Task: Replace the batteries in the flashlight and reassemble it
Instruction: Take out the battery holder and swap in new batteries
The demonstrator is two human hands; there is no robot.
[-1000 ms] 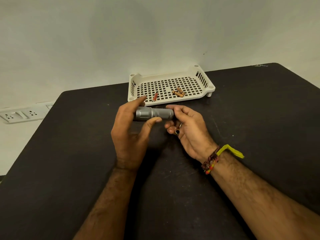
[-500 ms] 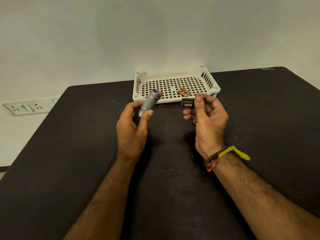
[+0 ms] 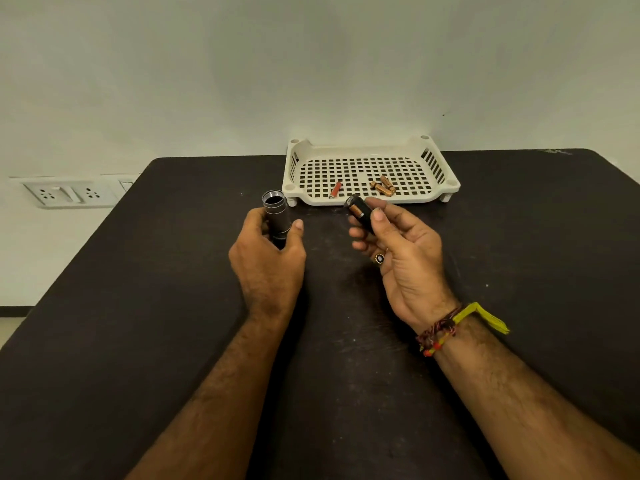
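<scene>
battery holder [image 3: 360,216] between right fingers [image 3: 379,220]

Legible text, labels, brands, numbers, signs: none recorded. The copper-and-black batteries [image 3: 382,187] in the white tray [image 3: 367,202] and the battery holder [image 3: 360,211] in the right hand [image 3: 398,258] bore markings too small to read. The flashlight body [image 3: 277,211] and wall sockets [image 3: 69,194] showed no readable print.
</scene>
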